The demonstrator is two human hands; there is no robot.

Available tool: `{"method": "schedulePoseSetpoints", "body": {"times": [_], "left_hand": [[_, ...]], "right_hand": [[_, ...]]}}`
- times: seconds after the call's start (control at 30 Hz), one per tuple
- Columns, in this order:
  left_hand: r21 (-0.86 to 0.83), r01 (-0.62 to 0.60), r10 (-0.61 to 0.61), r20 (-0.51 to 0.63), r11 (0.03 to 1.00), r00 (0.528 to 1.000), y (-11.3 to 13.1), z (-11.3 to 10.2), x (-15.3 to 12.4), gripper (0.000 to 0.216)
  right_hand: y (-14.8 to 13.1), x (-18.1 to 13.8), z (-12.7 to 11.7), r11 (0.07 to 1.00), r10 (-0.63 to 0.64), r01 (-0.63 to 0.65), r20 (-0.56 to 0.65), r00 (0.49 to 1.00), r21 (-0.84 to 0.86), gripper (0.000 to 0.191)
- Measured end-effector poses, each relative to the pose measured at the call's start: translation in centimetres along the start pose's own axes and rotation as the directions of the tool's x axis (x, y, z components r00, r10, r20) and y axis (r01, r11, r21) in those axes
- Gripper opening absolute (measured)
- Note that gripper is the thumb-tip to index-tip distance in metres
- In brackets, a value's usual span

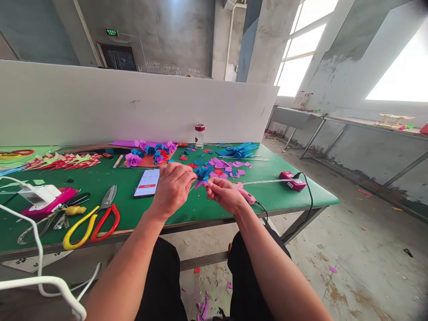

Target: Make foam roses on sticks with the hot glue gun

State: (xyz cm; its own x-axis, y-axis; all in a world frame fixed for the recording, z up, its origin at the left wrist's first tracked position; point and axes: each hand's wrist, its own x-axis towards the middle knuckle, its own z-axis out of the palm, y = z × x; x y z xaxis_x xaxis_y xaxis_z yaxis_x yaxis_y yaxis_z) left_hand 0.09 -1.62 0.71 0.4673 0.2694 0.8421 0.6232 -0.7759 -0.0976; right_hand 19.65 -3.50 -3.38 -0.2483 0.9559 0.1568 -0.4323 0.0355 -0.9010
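My left hand (173, 187) and my right hand (224, 194) meet just above the green table (200, 207), near its front edge. Both are closed in a pinch. Between them I hold a small purple paper petal (199, 183) on what looks like a thin wire stem. A blue paper flower (203, 172) lies on the table right behind my fingertips, among loose purple, red and blue paper petals (227, 167). A pink glue gun (245, 195) lies under my right wrist, its black cord running off the table's edge.
A phone (147, 182) lies left of my hands. Scissors with red and yellow handles (95, 220), pliers and a pink-and-white device (45, 198) sit at the left. Finished purple and blue paper roses (150, 154), a small jar (199, 135) and a white partition stand behind. A pink power strip (293, 182) sits at the right.
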Motion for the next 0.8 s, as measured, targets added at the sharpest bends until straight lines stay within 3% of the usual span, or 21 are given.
{"method": "schedulePoseSetpoints", "body": {"times": [0.17, 0.37, 0.53, 0.67, 0.8], "left_hand": [[-0.144, 0.122, -0.139, -0.114, 0.982, 0.984, -0.2, -0.1, 0.1, 0.011], [-0.188, 0.255, -0.278, -0.107, 0.948, 0.955, 0.8, 0.6, 0.2, 0.013], [-0.094, 0.186, -0.199, -0.160, 0.978, 0.967, 0.4, 0.4, 0.1, 0.005], [-0.104, 0.058, -0.086, -0.292, 0.993, 0.953, 0.2, -0.8, -0.1, 0.012], [-0.219, 0.058, -0.142, -0.389, 0.974, 0.910, 0.4, -1.2, -0.5, 0.025]], "right_hand": [[0.0, 0.0, 0.1, 0.998, -0.041, 0.040, -0.012, 0.999, -0.044, 0.042], [0.2, 0.1, 0.5, 0.978, -0.118, 0.110, -0.033, 0.992, -0.175, 0.043], [0.0, 0.2, 0.6, 0.942, -0.206, 0.200, 0.006, 0.978, -0.268, 0.040], [-0.4, 0.1, 0.8, 0.901, -0.320, 0.313, 0.027, 0.947, -0.300, 0.037], [-0.6, 0.1, 0.7, 0.853, -0.445, 0.417, -0.021, 0.895, -0.315, 0.031]]}}
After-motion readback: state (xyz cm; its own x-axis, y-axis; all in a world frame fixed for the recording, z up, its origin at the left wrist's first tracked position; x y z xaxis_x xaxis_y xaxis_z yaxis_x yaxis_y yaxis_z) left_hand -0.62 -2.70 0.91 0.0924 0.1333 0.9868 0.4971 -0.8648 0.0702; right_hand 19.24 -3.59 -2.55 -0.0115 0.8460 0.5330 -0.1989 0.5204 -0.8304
